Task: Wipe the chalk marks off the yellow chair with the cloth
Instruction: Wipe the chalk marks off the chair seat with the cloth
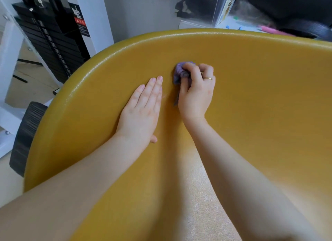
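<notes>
Yellow, slightly glossy plastic fills most of the view: the yellow chair [251, 97] curves up from seat to backrest. The right hand [195, 90] is curled tight around a bunched purple cloth [179, 73] and presses it against the lower backrest near the middle. The left hand [142, 109] lies flat and open, fingers together, just beside it, seemingly bracing the shell. The wiping step looks to be in hand. A faint pale smear [164, 96] shows between the two hands; whether it is chalk is hard to say, and no clear marks appear elsewhere on the shell. The next move probably calls for dragging the cloth down and left over that smear, with the flat hand shifted aside, since it lies close to the path. Behind the chair stands a black weight stack [52, 41] on a white frame, and a cluttered white surface [251, 26] at upper right; neither obstructs the wiping
</notes>
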`<action>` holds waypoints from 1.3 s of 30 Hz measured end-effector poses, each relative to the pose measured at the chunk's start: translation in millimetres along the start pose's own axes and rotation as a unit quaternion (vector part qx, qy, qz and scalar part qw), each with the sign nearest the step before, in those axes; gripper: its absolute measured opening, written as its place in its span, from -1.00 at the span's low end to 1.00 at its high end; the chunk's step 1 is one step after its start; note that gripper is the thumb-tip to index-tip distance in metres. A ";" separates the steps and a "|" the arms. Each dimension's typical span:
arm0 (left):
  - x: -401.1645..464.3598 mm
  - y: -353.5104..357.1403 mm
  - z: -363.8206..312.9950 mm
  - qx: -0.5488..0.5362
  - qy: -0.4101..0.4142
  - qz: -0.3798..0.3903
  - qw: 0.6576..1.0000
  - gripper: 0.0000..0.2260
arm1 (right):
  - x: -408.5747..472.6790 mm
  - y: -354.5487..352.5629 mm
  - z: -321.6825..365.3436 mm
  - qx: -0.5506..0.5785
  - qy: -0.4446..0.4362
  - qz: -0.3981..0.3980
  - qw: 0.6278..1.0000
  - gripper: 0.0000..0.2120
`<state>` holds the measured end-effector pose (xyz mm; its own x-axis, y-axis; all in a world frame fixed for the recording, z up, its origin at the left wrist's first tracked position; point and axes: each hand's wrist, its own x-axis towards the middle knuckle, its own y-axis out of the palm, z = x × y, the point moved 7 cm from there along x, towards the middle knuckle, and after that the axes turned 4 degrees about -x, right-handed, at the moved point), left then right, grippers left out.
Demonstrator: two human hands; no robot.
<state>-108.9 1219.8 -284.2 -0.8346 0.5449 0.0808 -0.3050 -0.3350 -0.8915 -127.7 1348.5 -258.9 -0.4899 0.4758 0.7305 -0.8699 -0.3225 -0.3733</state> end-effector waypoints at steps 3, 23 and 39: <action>-0.8 -3.1 -1.9 -0.006 -0.004 0.001 1.000 0.13 | -48.2 6.9 -1.8 0.014 -0.050 0.076 0.996 -0.78; -32.6 -7.4 29.7 0.061 -0.012 0.075 0.995 0.16 | -14.6 7.5 12.2 0.044 0.051 0.088 0.994 -0.76; -29.7 -1.5 25.9 0.038 0.005 0.051 0.998 0.17 | -99.3 2.3 9.6 0.039 -0.050 0.192 0.979 -0.81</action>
<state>-95.5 1184.2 -273.8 -0.8586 0.5125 -0.0134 -0.2528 -0.4460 -0.8586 -80.4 1292.8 -326.8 -0.7685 0.2261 0.5985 -0.6136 -0.5253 -0.5895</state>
